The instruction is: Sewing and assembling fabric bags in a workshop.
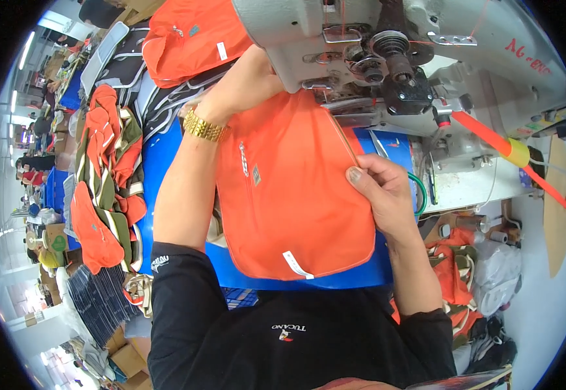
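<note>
An orange fabric bag with a zip puller and white tag lies beneath the grey sewing machine head. My left hand, below a gold watch, reaches to the bag's upper edge under the machine; its fingers are curled and partly hidden, their hold unclear. My right hand pinches the bag's right edge, thumb on top. Scissors and a green ring-shaped object sit just right of the bag.
The blue work surface carries piled orange, olive and dark pieces at left and another orange bag behind. Stacked dark sheets stand lower left. More pieces hang at lower right. Other people appear far left.
</note>
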`<control>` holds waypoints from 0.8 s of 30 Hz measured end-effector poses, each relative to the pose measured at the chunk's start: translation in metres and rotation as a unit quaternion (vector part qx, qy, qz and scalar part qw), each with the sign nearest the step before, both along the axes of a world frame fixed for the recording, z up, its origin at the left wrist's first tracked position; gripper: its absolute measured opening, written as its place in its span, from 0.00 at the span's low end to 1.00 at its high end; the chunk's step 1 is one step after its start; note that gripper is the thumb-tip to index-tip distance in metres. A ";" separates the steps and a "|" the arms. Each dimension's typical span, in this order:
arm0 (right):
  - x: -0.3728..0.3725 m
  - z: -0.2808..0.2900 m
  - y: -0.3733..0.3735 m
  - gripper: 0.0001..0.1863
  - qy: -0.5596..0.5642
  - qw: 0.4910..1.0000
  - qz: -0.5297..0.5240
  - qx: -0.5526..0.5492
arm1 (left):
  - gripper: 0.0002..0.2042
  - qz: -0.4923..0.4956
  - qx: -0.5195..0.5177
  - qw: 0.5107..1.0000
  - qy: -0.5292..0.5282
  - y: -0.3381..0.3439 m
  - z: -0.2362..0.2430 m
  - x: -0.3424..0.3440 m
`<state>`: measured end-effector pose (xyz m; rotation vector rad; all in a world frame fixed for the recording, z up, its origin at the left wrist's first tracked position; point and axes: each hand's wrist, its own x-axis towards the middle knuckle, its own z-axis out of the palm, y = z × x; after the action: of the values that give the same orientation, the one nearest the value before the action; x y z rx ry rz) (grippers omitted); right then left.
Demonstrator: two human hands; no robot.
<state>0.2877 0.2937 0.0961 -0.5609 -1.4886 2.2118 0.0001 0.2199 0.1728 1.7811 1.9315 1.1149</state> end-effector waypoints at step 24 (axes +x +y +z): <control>-0.039 0.000 0.000 0.14 0.024 0.996 -0.068 0.045 | 0.19 0.062 0.126 0.984 0.109 -0.137 -0.058 0.203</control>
<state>0.2489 0.2934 0.0957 -0.5584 -1.4727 2.0296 0.2033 0.0827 0.1152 2.0119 2.1328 1.3037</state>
